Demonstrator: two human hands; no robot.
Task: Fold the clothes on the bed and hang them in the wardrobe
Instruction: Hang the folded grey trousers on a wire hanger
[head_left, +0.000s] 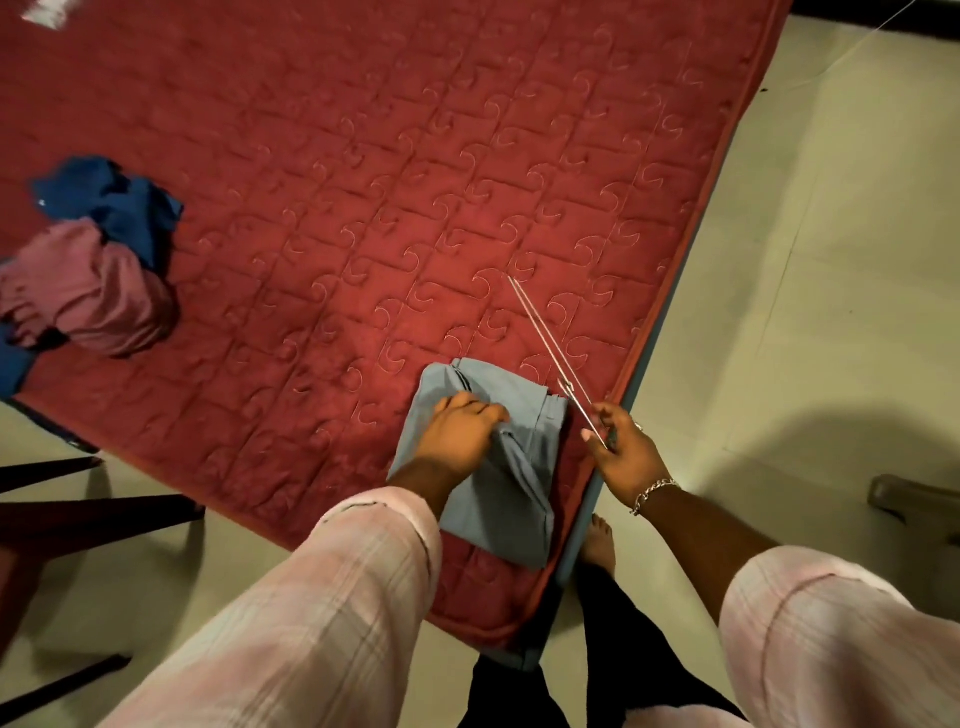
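Observation:
A folded grey-blue garment (511, 493) lies at the near corner of the red quilted mattress (363, 182). My left hand (460, 434) rests on top of it, fingers curled into the cloth near a fold. Just right of the garment, my right hand (623, 449) pinches a thin metal wire hanger (548, 340) that slants up and left over the mattress. A crumpled dark blue garment (117, 200) and a bunched pink garment (88, 293) lie together at the mattress's left side.
The mattress edge runs diagonally from top right to the near corner by my bare foot (598, 540). Pale tiled floor (805, 260) lies to the right. Dark furniture legs (78, 514) stand at the left. A dark object (914, 499) sits on the floor far right.

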